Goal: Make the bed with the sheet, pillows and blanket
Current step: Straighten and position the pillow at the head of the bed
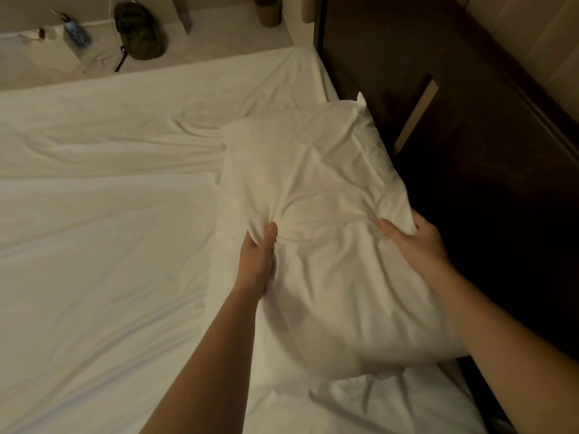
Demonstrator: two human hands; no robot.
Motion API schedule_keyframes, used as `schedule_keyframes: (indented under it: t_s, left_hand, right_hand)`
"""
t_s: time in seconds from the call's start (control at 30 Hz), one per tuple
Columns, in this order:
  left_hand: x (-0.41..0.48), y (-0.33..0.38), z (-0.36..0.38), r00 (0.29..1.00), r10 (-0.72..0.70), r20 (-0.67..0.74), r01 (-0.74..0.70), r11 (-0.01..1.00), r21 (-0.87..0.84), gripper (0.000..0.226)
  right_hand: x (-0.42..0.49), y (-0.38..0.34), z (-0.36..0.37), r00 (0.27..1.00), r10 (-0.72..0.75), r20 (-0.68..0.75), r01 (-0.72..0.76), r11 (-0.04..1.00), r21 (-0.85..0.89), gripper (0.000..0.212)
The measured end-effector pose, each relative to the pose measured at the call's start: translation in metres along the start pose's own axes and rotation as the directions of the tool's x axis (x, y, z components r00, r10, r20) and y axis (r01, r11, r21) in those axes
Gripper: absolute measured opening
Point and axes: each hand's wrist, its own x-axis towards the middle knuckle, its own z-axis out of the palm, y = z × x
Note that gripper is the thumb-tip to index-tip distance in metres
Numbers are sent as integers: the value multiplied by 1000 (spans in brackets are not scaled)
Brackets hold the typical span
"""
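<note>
A dark wooden headboard (pixel 470 151) runs along the right side of the bed and stands directly behind the pillow (pixel 319 220), so the pillow's far corner sits against it. The pillow, in a white creased case, lies lengthwise on the right part of the bed, on top of the white sheet (pixel 103 239), which covers the mattress and bunches into long folds just left of the pillow's far end. The left hand (pixel 258 261) clamps a gather of the pillowcase between thumb and fingers at the pillow's left edge, the cloth puckering around the thumb. The right hand (pixel 413 239) grips the pillow's right edge, thumb on top and fingers wrapped underneath beside the headboard. Both bare forearms reach in from the bottom of the view. Beyond the far edge of the bed, on the pale floor, lies a dark green bag (pixel 139 31) with a strap trailing out. Left of it stands a bluish bottle-like object (pixel 75 31), too blurred to name surely, with thin cords nearby. A small dark bin (pixel 268 9) stands near the top; its contents cannot be seen.
</note>
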Motion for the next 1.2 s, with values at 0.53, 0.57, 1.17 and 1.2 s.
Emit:
schedule_keyframes:
  t_s: [0.53,0.57,1.17,1.2]
  left_hand:
    - [-6,-4,-108,996,-85,-3,80,927,365,109]
    - [-10,-11,-107,995,-98,-12,95,930,355,104]
    - [-14,-104,-150,867,-497,-21,496,861,116,91]
    - [-1,-127,-160,866,-497,-49,500,860,104,104]
  right_hand:
    - [-79,47,83,999,51,19,-47,979,-197,100]
    - [-79,52,81,996,85,33,-77,979,-187,99]
    - [-57,104,68,928,358,105,-361,933,5,127]
    - [-58,105,68,924,367,105,-370,929,12,125]
